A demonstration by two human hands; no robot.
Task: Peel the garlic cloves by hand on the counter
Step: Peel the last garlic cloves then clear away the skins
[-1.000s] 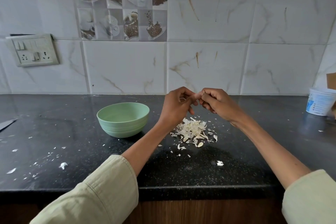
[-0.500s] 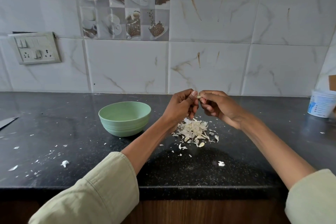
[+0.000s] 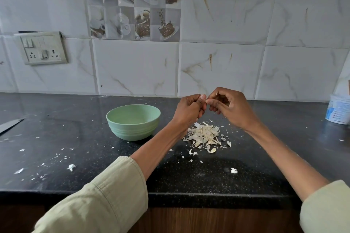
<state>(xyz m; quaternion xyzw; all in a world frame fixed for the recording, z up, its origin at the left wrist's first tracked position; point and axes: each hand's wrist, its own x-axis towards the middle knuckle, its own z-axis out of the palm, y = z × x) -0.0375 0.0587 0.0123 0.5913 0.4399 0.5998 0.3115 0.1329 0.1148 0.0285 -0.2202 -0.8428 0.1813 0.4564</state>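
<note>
Above the peel pile (image 3: 205, 135), the left hand (image 3: 188, 111) and right hand (image 3: 230, 108) both pinch one garlic clove (image 3: 206, 101), fingers curled. Keep the left grip firm while the right strips skin, dropping it onto the pile on the desk (image 3: 75, 138); the peeled clove probably belongs in the bowl (image 3: 133, 125) left of the pile.

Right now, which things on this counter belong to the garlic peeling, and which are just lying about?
Job: left hand and right hand pinching a garlic clove; peel pile; green bowl.
Lying about: knife blade, white tub.

Black counter (image 3: 75, 138) — bowl (image 3: 133, 125), peels (image 3: 205, 135)
</note>
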